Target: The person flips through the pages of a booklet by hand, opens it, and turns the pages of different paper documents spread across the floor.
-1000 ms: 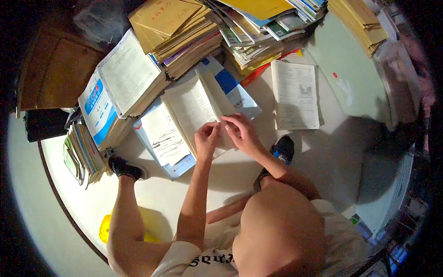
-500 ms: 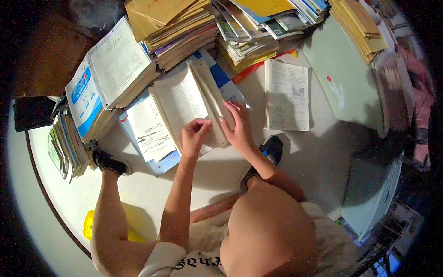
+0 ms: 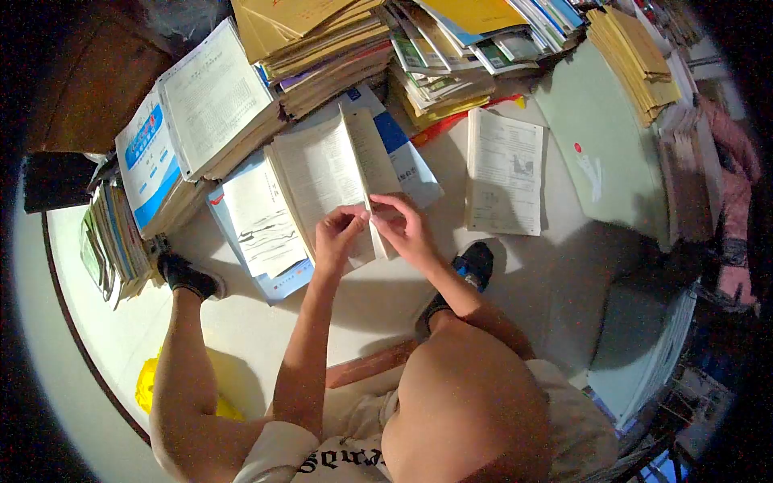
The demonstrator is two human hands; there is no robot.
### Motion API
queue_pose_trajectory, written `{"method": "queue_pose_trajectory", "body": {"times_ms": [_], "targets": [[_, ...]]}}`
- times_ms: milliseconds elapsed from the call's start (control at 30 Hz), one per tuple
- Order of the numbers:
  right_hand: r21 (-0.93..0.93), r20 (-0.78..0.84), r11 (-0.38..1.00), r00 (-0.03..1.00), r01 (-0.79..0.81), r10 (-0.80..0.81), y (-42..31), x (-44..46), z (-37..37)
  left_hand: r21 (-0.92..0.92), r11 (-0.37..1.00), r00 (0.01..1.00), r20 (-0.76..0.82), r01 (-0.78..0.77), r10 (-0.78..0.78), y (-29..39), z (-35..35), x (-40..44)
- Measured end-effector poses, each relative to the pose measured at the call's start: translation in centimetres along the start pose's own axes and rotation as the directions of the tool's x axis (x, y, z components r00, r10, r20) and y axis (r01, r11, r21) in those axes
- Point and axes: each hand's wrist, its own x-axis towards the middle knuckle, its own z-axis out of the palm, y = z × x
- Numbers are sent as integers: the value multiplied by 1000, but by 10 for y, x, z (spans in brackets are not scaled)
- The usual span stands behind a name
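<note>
An open book (image 3: 316,165) with printed pages lies in front of me, on top of blue-and-white covered books. Some of its pages (image 3: 354,157) stand raised near the middle. My left hand (image 3: 338,235) pinches the lower edge of these pages between thumb and fingers. My right hand (image 3: 404,232) meets it from the other side, its thumb and fingers closed on the same page edge. Left of the open book is a white sheet (image 3: 262,211) with dark wavy marks. To the right, a separate printed booklet (image 3: 505,173) lies on the floor.
Stacks of brown envelopes (image 3: 310,48) and magazines (image 3: 451,64) rise at the back. A printed stack (image 3: 213,105) stands at left, beside a blue-and-white book (image 3: 149,161). My shoes (image 3: 193,278) flank the books. A yellow bag (image 3: 149,382) lies near my left leg.
My right hand has come down and left from the raised pages, closing at their lower edge beside my left hand. The pages on the right have opened out flatter.
</note>
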Motion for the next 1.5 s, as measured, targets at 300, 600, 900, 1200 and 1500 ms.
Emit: {"method": "queue_pose_trajectory", "body": {"times_ms": [300, 600, 900, 1200, 1500], "targets": [[8, 0, 1000, 1000, 5, -5, 6, 1, 1, 11, 1000, 1000, 21, 17, -17, 4, 2, 2], [-106, -163, 994, 986, 5, -22, 45, 2, -12, 3, 1000, 997, -69, 25, -25, -8, 3, 6], [-415, -301, 910, 941, 19, -157, 55, -1, -27, -206, 978, 985, -162, 21, -56, 56, -7, -14], [-430, -328, 891, 945, -148, -1, 28, 6, -53, -729, 662, 966, 6, -173, 259, 79, -23, -17], [471, -157, 859, 940, -199, 304, -11, 28, -32, -923, 385, 945, 139, 15, 297, 69, 8, -29]]}}
